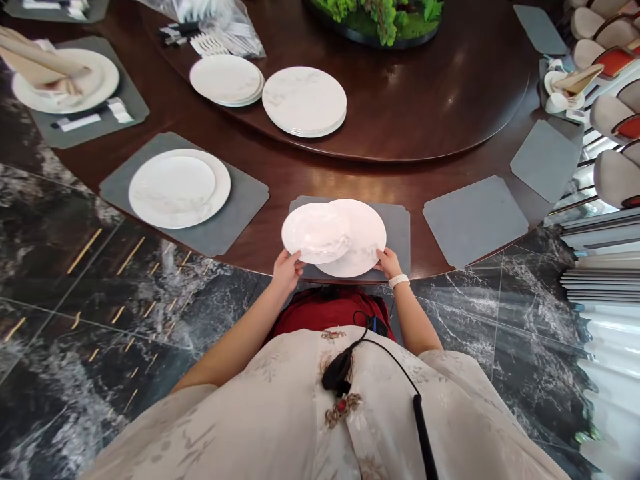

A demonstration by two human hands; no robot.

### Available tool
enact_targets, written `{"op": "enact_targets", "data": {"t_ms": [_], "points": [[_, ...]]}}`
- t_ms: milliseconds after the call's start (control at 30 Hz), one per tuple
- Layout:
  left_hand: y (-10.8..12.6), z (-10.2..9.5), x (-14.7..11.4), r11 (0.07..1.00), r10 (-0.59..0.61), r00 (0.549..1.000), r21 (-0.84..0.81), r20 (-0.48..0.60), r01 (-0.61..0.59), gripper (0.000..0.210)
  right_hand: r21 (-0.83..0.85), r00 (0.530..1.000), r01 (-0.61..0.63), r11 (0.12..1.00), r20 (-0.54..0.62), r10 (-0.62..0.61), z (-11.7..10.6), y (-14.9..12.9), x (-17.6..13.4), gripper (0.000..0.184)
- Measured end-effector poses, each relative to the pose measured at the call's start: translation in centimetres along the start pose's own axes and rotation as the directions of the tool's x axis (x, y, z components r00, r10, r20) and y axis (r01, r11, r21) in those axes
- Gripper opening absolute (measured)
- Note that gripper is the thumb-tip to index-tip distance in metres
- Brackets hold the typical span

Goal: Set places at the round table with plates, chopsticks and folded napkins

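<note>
My left hand (289, 268) grips the near left rim of a small white plate (315, 233). That plate overlaps the left part of a large white plate (363, 237), whose near right rim is pinched by my right hand (389, 262). Both plates are over a grey placemat (399, 233) at the table's front edge; I cannot tell whether the large one rests on it. A white band circles my right wrist.
On the turntable (425, 120) stand a stack of large plates (304, 100), a stack of smaller plates (227, 79), a bag of cutlery (233, 30) and a green plant arrangement (380, 20). Left, another placemat (240, 200) bears two stacked plates (215, 197). A bare placemat (477, 220) lies right.
</note>
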State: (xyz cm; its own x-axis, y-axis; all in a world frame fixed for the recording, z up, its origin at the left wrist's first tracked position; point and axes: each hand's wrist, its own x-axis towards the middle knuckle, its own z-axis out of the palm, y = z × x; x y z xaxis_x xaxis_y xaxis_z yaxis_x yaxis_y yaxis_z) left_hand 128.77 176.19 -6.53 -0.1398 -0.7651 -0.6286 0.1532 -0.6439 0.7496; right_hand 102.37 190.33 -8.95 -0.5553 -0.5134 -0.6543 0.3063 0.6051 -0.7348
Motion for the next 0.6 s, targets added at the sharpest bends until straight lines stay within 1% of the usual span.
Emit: {"op": "enact_targets", "data": {"t_ms": [100,167,200,267,300,333,367,500,600], "points": [[-1.7,2.4,0.7,0.999,-0.031,0.996,0.046,0.088,0.027,0.049,-0.177,0.998,-0.007,0.984,-0.07,-0.006,-0.3,-0.2,-0.4,0.019],[-2.6,3.8,1.1,0.996,-0.048,0.992,0.077,0.121,0.039,0.051,-0.309,0.992,0.012,0.951,-0.117,-0.051,-0.6,-0.5,-0.7,0.024],[-2.9,4.3,1.3,0.995,-0.058,0.99,0.093,0.129,0.047,0.052,-0.409,0.986,0.031,0.912,-0.139,-0.096,-0.8,-0.8,-0.9,0.026],[-3.5,5.0,1.7,0.99,-0.076,0.987,0.128,0.142,0.058,0.053,-0.598,0.967,0.063,0.799,-0.161,-0.197,-1.1,-1.3,-1.1,0.028],[-3.6,5.2,1.8,0.988,-0.081,0.986,0.144,0.148,0.06,0.053,-0.652,0.96,0.073,0.755,-0.159,-0.23,-1.3,-1.5,-1.2,0.029],[-3.8,5.3,2.0,0.986,-0.083,0.985,0.158,0.152,0.059,0.054,-0.668,0.959,0.08,0.74,-0.152,-0.241,-1.5,-1.6,-1.3,0.028],[-3.9,5.3,2.2,0.984,-0.084,0.984,0.169,0.154,0.057,0.054,-0.662,0.962,0.084,0.745,-0.141,-0.234,-1.6,-1.7,-1.3,0.028],[-3.9,4.9,2.6,0.973,-0.086,0.984,0.225,0.153,0.05,0.053,-0.558,0.98,0.084,0.826,-0.104,-0.17,-2.1,-1.7,-1.5,0.025],[-3.8,4.6,2.8,0.933,-0.047,0.991,0.359,0.123,-0.001,0.045,-0.473,0.988,0.063,0.879,-0.093,-0.121,-2.5,-1.5,-1.8,0.023]]}}
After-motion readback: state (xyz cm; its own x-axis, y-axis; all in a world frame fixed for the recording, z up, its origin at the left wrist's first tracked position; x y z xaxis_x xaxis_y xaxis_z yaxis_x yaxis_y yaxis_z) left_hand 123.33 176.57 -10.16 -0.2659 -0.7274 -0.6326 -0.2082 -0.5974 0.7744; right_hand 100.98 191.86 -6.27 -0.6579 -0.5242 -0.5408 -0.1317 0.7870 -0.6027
